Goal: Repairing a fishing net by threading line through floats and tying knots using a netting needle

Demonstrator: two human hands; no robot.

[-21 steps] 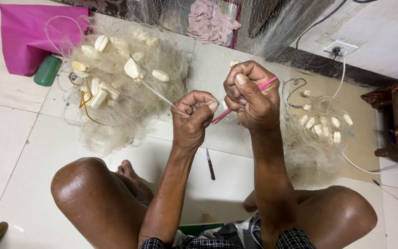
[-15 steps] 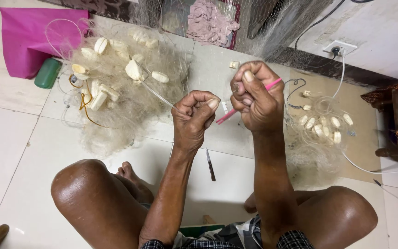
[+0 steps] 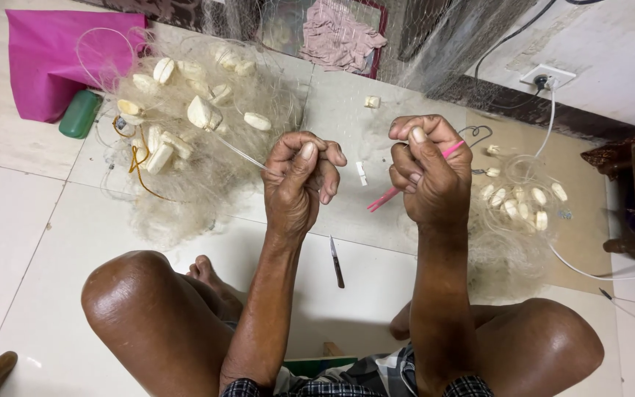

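Pink plastic shows through our right hand (image 3: 429,175): a slim netting needle (image 3: 406,181) is clenched in the fist, its tip poking out low to the left and its other end past the knuckles. Our left hand (image 3: 299,180) is closed tight too, thumb pressed over the curled fingers, pinching a thin clear line (image 3: 238,151) that runs taut up and left into the heap of pale fishing net (image 3: 185,147) dotted with white floats. Compared with a moment ago, the two fists have drawn apart; they were almost touching then, and now a clear gap of floor tile shows between them, while the needle stays gripped the same way. Below the gap a small knife (image 3: 336,262) lies on the white tile, between our bare knees. To the right of the needle hand sits a second, smaller bundle of net (image 3: 519,213) with floats. Further out, a green bottle (image 3: 79,114) lies against a magenta cloth (image 3: 53,59) at the top left
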